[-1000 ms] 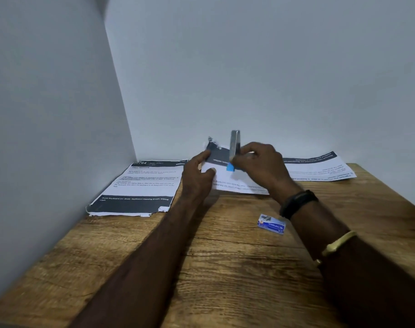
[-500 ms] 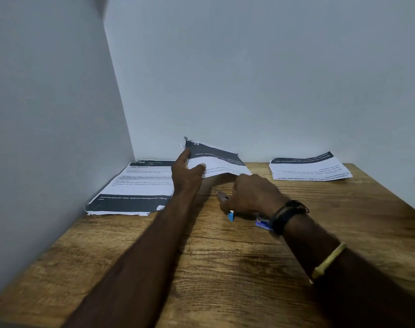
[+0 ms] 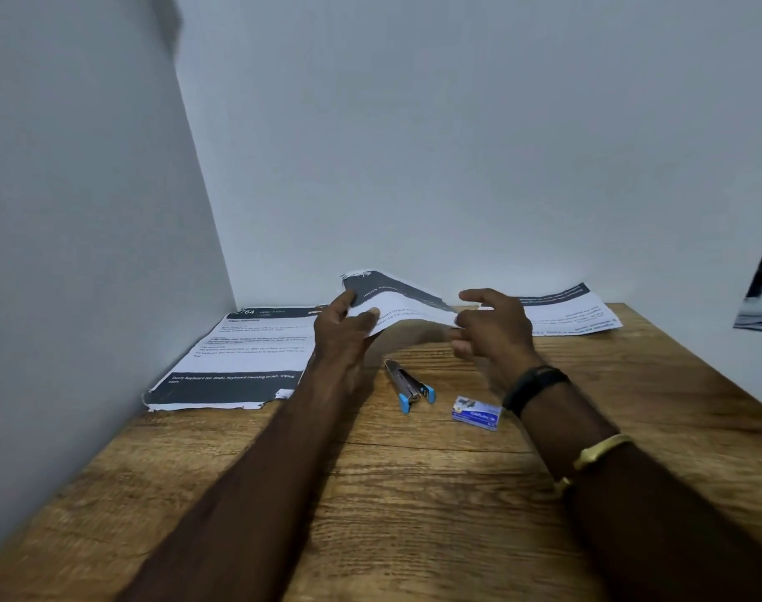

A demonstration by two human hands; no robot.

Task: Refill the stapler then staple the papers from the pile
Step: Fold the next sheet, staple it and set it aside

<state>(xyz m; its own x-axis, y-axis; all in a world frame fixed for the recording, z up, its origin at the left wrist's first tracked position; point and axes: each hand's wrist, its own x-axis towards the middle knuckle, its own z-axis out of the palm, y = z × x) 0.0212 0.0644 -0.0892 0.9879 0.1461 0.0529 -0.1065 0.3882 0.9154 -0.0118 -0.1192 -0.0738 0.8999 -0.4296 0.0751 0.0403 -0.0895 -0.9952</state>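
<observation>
Stapler (image 3: 409, 386) now lies on table (image 3: 414, 514) beside staple box (image 3: 476, 412); my right hand (image 3: 490, 334) is off it, up at right edge of lifted sheets (image 3: 407, 308), grip unclear; left hand (image 3: 346, 325) pinches their left side. Set looks stapled, goes aside next

Wooden table (image 3: 414, 514), set in a corner of pale walls. My left hand (image 3: 348, 328) pinches the left edge of a few printed sheets (image 3: 405, 304), which are lifted and arched above the tabletop. My right hand (image 3: 492, 328) takes their right edge with curled fingers. Below the sheets a stapler (image 3: 409, 386) with blue ends lies flat, with a small staple box (image 3: 476, 412) just beside it to the right. One paper pile (image 3: 240, 358) lies far left and a second stack (image 3: 574, 310) far right. A black wristband (image 3: 533, 384) and a yellow bracelet (image 3: 600, 447) are on my right arm.
</observation>
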